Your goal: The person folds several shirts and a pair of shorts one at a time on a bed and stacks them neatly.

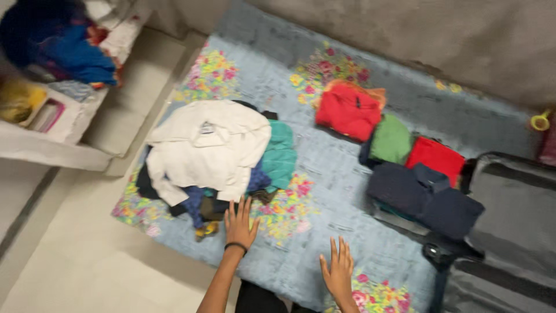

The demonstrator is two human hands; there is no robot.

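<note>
Your left hand [240, 223] is flat, fingers spread, holding nothing, right at the near edge of the clothes pile [214, 156], which lies straight ahead w/ the white shirt [208, 148] on top, while your right hand [337, 269], also open & empty, sits farther off on the blue floral mat [324, 168].

Grey-blue woven rug [341, 156] with bright pink, yellow and green flower patches. On it a white cotton shirt [211, 148] over a teal folded garment [282, 153], then a red folded top [347, 111], green folded cloth [391, 140] and navy folded jacket [423, 197]. Grey soft suitcase [512, 203] too.
</note>
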